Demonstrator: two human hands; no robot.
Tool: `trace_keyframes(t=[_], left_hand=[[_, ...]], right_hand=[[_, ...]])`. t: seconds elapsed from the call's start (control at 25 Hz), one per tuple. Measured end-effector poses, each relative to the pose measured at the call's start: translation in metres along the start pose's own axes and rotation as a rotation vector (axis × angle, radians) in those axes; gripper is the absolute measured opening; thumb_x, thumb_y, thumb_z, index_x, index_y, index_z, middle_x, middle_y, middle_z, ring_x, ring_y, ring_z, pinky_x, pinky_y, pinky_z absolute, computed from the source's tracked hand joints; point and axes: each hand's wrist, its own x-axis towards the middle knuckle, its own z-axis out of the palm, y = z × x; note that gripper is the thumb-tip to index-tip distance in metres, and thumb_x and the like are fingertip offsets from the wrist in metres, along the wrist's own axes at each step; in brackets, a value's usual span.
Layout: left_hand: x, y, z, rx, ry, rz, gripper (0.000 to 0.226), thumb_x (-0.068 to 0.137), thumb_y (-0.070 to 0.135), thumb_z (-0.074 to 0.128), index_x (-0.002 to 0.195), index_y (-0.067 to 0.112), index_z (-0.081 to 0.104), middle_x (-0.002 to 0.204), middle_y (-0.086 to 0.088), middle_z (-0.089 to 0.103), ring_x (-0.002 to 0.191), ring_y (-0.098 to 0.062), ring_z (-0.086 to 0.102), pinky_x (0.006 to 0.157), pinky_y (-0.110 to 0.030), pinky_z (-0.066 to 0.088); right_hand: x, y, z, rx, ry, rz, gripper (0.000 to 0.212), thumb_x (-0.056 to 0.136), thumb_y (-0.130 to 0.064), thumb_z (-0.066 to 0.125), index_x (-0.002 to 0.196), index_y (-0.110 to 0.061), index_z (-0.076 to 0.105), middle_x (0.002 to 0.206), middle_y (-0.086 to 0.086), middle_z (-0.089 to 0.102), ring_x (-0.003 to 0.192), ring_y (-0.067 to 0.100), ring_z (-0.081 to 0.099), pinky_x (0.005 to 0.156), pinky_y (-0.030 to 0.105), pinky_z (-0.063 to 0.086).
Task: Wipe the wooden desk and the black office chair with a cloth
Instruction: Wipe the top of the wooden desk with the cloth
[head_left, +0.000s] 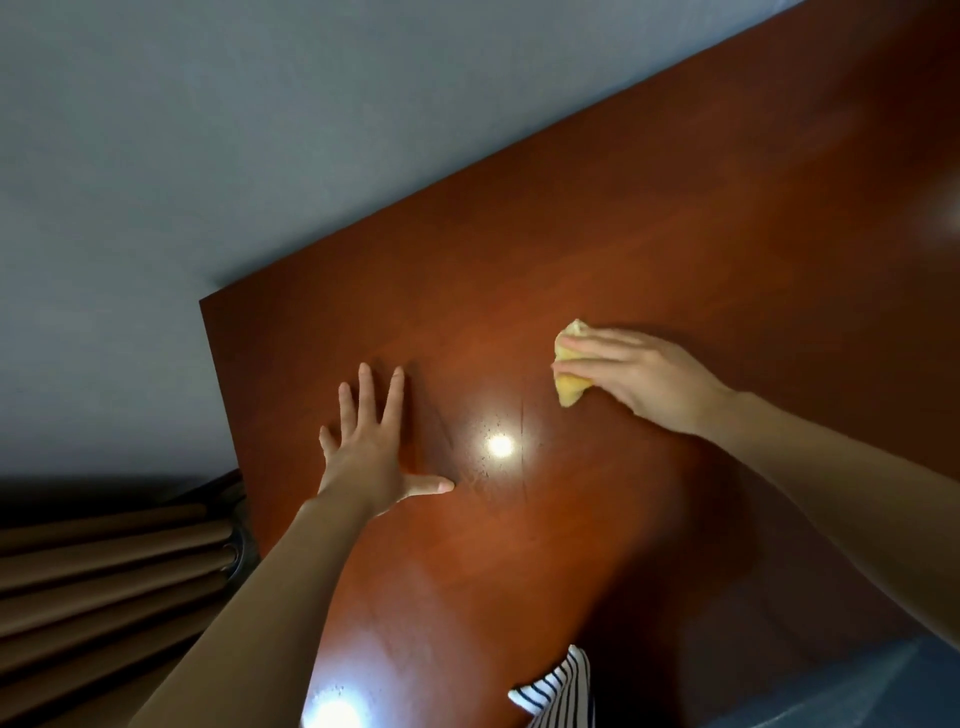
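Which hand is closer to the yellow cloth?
The right hand. It lies right on top of the yellow cloth, pressing it onto the desk. The left hand rests flat on the desk, apart from the cloth, off to its left.

Left hand (371, 447) flat, fingers (363, 387) spread, palm down. Right hand (639, 376) fingers extended, pressing down; both arms outstretched.
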Motion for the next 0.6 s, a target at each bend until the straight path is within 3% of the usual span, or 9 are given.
trace_keyframes(t=[0.12,0.24,0.48,0.6], left_hand=[[0.012,-0.006,-0.006,-0.019,-0.030,-0.017,0.144,0.053,0.073,0.071,0.143,0.029,-0.032,0.148,-0.004,-0.043,0.139,-0.032,-0.031,0.114,-0.063,0.004],[0.017,-0.008,-0.006,-0.005,-0.061,-0.014,0.145,0.052,0.076,0.070,0.142,0.027,-0.033,0.147,-0.006,-0.043,0.138,-0.035,-0.033,0.113,-0.064,0.003],[0.021,-0.007,-0.007,0.011,-0.066,-0.020,0.146,0.052,0.075,0.070,0.142,0.026,-0.033,0.148,-0.008,-0.042,0.138,-0.037,-0.032,0.112,-0.064,0.003],[0.022,-0.008,-0.007,0.011,-0.069,-0.022,0.146,0.051,0.075,0.071,0.144,0.025,-0.031,0.149,-0.008,-0.040,0.138,-0.037,-0.031,0.112,-0.064,0.004]], right_hand=[[0.030,0.013,-0.013,-0.078,0.163,0.096,0.044,0.091,0.000,0.055,0.130,-0.019,0.056,0.144,0.003,0.044,0.135,0.026,0.038,0.111,0.041,0.032],[0.062,0.019,-0.019,-0.042,0.247,0.235,0.041,0.094,-0.004,0.051,0.131,-0.018,0.055,0.145,0.005,0.043,0.135,0.029,0.037,0.107,0.048,0.037],[0.138,0.002,-0.008,-0.082,0.423,0.606,0.042,0.098,-0.007,0.040,0.139,-0.016,0.044,0.151,0.005,0.032,0.138,0.026,0.028,0.110,0.033,0.027],[0.146,-0.021,0.004,-0.079,0.373,0.506,0.044,0.098,-0.006,0.039,0.139,-0.018,0.044,0.151,0.005,0.032,0.139,0.027,0.026,0.110,0.033,0.025]])
